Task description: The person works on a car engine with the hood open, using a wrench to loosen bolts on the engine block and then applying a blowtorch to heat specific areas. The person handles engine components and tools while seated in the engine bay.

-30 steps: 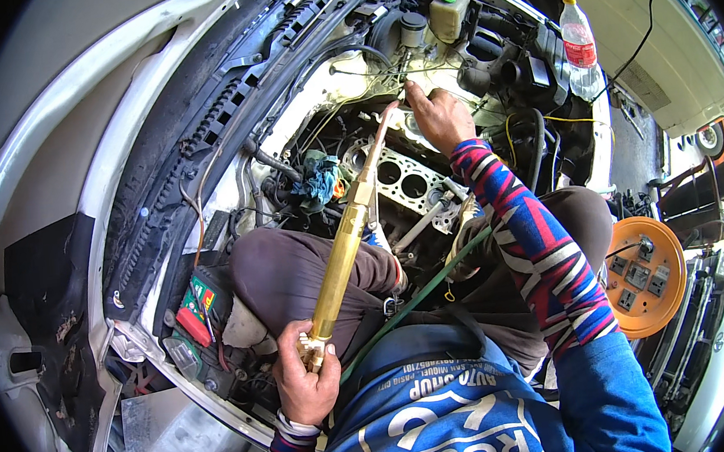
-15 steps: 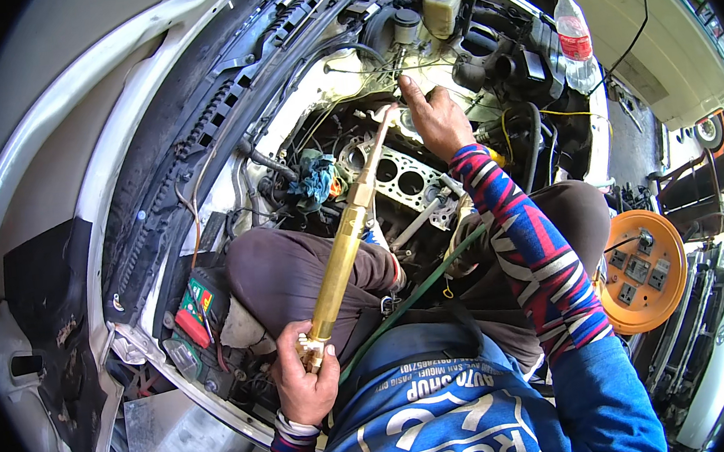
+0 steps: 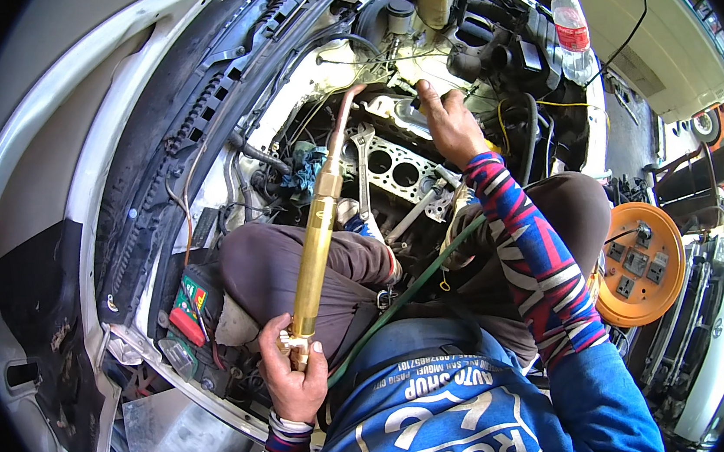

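My left hand (image 3: 294,376) grips the lower, valve end of a long brass torch (image 3: 313,265); its copper nozzle bends right at the top. My right hand (image 3: 457,130) is up beside the nozzle tip without touching it, fingers curled round something small that I cannot make out. Below the nozzle lie a bare engine block (image 3: 420,190) with round bores, a metal wrench (image 3: 364,173) on its left part and a crumpled blue rag (image 3: 304,166). A green hose (image 3: 395,301) runs across my lap.
I sit inside a white engine bay, legs bent. A plastic bottle (image 3: 572,40) stands on its right edge near a reservoir (image 3: 437,5). An orange cord reel with sockets (image 3: 655,285) is at the right, a red-and-green object (image 3: 188,321) at the left. Yellow and black wires cross the bay.
The torch has moved left and its tip up, away from my right hand, showing more of the wrench. My right hand has shifted slightly right; my left hand moved slightly left with the torch.
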A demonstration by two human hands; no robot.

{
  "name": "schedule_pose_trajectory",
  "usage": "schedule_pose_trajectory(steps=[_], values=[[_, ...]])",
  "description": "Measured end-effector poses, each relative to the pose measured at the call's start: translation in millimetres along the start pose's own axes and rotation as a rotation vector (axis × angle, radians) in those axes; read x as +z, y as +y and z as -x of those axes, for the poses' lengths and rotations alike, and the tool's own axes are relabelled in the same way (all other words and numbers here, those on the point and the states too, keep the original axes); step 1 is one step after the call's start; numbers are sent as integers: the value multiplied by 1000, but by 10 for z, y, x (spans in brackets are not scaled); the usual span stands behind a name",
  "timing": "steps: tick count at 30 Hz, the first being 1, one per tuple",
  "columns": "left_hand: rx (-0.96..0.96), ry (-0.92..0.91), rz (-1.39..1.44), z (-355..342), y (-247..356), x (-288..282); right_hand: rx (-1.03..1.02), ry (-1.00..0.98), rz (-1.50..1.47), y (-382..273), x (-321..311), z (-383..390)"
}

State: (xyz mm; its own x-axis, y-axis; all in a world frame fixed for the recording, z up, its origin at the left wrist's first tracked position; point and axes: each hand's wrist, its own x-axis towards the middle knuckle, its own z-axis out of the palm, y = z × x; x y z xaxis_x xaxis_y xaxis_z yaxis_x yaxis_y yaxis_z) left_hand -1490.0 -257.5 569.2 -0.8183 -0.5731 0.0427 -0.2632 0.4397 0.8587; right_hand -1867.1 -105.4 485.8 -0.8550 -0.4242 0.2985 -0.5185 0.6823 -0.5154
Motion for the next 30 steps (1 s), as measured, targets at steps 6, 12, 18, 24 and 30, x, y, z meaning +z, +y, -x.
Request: schedule_pose_trajectory(steps=[6, 12, 18, 24, 30], values=[[51, -87, -119, 6, 128, 5, 17, -90, 50, -193, -81, -96], [36, -121, -100, -32, 150, 2, -6, -81, 144, -221, -112, -137], [34, -82, -101, 0, 93, 6, -56, 42, 229, -72, -157, -65], [-56, -32, -8, 14, -8, -6, 461, -38, -313, 41, -164, -53], [-42, 137, 13, 112, 3, 83, 659, -166, -555, 315, -150, -467]])
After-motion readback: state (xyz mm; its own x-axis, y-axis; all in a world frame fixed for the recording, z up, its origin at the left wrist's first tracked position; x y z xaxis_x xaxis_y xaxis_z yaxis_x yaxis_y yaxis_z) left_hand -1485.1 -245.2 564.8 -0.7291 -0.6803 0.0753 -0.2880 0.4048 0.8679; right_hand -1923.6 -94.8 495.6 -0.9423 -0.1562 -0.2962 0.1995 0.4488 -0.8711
